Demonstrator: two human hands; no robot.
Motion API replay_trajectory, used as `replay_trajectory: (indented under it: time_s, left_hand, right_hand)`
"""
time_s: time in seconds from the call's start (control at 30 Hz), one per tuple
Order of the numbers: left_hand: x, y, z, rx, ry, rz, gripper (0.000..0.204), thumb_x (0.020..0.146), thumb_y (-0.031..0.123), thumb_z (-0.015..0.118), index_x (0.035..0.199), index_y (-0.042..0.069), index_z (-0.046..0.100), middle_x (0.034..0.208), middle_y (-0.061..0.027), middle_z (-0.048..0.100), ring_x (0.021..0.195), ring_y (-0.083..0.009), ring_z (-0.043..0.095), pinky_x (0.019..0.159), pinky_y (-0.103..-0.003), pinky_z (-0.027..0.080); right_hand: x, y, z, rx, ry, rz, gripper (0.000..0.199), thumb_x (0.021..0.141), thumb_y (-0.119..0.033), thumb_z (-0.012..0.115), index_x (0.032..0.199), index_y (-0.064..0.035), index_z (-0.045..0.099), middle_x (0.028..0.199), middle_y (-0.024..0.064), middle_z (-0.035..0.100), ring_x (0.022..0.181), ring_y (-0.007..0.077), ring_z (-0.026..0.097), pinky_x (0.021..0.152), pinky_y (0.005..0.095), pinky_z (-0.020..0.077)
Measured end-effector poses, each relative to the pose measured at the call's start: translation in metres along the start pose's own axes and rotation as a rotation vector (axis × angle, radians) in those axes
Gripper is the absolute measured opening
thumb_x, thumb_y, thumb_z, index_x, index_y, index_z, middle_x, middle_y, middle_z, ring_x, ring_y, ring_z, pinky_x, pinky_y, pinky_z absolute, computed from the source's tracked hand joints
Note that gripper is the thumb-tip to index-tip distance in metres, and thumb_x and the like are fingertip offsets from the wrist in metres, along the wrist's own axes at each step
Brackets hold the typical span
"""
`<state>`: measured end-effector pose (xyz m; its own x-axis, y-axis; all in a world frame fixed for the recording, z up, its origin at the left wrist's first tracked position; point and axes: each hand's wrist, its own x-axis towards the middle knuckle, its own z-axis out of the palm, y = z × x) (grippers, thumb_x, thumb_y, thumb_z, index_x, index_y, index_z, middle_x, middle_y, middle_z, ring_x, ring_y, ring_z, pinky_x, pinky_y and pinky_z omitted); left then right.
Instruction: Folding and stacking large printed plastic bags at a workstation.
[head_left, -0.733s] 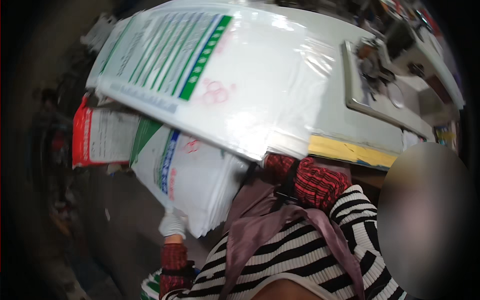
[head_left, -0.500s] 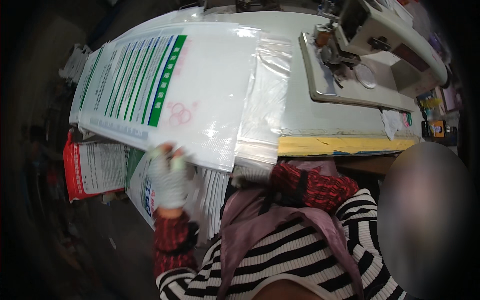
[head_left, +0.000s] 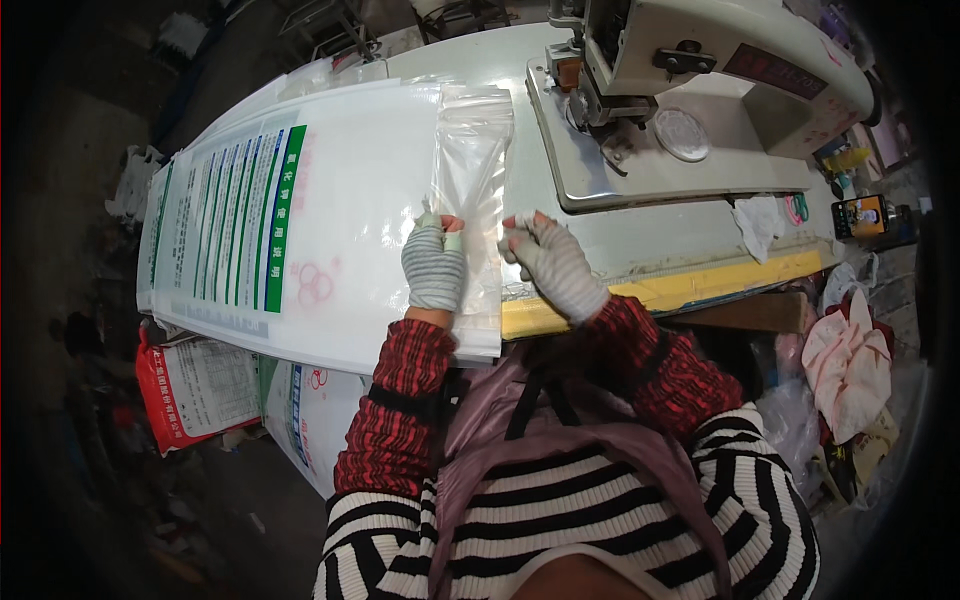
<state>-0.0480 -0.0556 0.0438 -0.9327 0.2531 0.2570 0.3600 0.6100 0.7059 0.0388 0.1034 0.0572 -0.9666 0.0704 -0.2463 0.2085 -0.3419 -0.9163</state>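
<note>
A stack of white woven plastic bags [head_left: 375,150] with green and blue printing lies on the table, a clear plastic liner [head_left: 478,135] sticking out past its right edge. Over the seam between bag and liner rests my left hand [head_left: 436,265], in a striped grey fingerless glove, its fingers curled in. My right hand [head_left: 558,265], gloved the same way, is at the liner's outer edge with its fingers bent together. Whatever either set of fingertips pinches is too small to make out.
A white sewing machine [head_left: 690,110] stands at the back right. Yellow tape [head_left: 660,290] runs along the table's front edge. A phone [head_left: 862,216], green-handled scissors [head_left: 796,208] and a white rag [head_left: 758,225] lie to the right. A red and white bag [head_left: 205,390] sits below the stack on the left.
My left hand has moved right and up onto the bag's right part. My right hand has risen from below the table edge to the liner. The view has shifted right.
</note>
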Motion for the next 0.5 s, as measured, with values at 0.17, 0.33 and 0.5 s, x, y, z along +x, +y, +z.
replay_trajectory:
  time_s: [0.17, 0.33, 0.5]
  left_hand:
    - [0.000, -0.002, -0.005, -0.167, 0.001, -0.109, 0.017, 0.089, 0.014, 0.057, 0.091, -0.003, 0.061, 0.078, -0.0095, 0.062, 0.071, -0.0168, 0.055, 0.071, -0.031, 0.047]
    - [0.004, 0.004, -0.009, -0.099, 0.011, -0.153, 0.018, 0.092, 0.015, 0.054, 0.089, -0.001, 0.061, 0.074, -0.0069, 0.060, 0.068, -0.0134, 0.054, 0.068, -0.027, 0.046]
    - [0.030, -0.025, -0.025, -0.571, 0.316, -0.422, 0.018, 0.092, 0.016, 0.050, 0.087, 0.001, 0.060, 0.077, -0.0118, 0.064, 0.065, -0.0220, 0.060, 0.062, -0.036, 0.049]
  right_hand:
    - [0.045, -0.002, 0.011, -0.308, 0.110, -0.195, 0.034, 0.082, -0.030, 0.064, 0.098, -0.0006, 0.066, 0.086, 0.0169, 0.067, 0.079, 0.0240, 0.064, 0.071, 0.0338, 0.0482]
    - [0.068, -0.002, 0.014, -0.479, 0.028, -0.109, 0.038, 0.081, -0.035, 0.064, 0.091, 0.0020, 0.066, 0.069, 0.0124, 0.065, 0.067, 0.0212, 0.062, 0.067, 0.0333, 0.0482]
    - [0.054, -0.008, 0.012, -0.048, 0.075, 0.009, 0.024, 0.083, -0.022, 0.065, 0.081, 0.0012, 0.059, 0.063, 0.0041, 0.056, 0.055, 0.0106, 0.051, 0.051, 0.0249, 0.0427]
